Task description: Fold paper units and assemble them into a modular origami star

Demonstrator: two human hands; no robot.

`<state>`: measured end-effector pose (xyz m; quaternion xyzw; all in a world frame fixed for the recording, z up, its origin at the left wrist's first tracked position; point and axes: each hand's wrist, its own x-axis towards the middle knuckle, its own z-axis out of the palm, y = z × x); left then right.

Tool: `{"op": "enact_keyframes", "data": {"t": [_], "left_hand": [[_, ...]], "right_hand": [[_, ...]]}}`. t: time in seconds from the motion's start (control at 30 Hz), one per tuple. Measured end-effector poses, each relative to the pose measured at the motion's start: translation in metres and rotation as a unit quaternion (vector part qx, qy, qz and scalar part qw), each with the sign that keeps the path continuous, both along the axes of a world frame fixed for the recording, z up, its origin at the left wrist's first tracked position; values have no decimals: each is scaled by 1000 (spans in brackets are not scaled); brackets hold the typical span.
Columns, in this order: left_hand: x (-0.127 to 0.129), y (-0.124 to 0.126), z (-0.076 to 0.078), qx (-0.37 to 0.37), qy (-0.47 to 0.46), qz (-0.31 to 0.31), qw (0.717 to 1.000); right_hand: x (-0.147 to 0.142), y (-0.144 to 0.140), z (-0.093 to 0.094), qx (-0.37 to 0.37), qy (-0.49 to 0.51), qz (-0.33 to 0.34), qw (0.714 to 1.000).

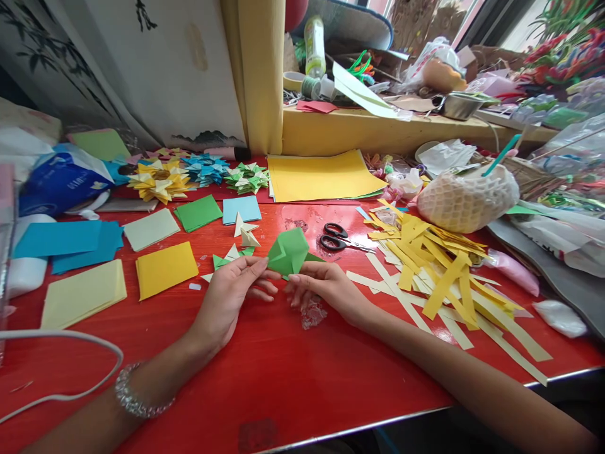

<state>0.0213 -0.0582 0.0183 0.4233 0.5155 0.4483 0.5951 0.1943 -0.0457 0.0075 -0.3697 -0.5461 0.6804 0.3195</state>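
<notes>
A partly folded piece of green paper [289, 251] is held up between my two hands, just over the red table. My left hand [236, 287] pinches its left corner between thumb and fingers. At the lower right edge, my right hand [326, 287] pinches the same paper, its other fingers curled below. Behind the left hand lie small folded green and cream paper pieces [231, 255]. Two cream folded points [246, 230] stand a little farther back. Black-handled scissors [338, 238] rest on the table to the right of the paper.
Paper stacks in yellow [167, 270], cream [85, 293], blue [66, 243] and green [198, 214] lie at left. Folded paper stars [161, 180] sit at the back. Yellow and cream strips [425, 265] pile up at right, beside a net-wrapped round object [467, 198]. A white cable [94, 340] loops at left.
</notes>
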Motion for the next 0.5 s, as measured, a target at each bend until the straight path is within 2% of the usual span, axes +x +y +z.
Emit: {"op": "enact_keyframes", "data": {"t": [0.23, 0.4, 0.5], "left_hand": [[3, -2, 2, -24, 43, -99, 994], [3, -2, -1, -41, 75, -164, 983], [4, -3, -3, -33, 85, -176, 980]], "right_hand": [[1, 1, -3, -5, 29, -54, 998], [0, -1, -3, -13, 23, -55, 998], [0, -2, -2, -24, 15, -47, 999]]}}
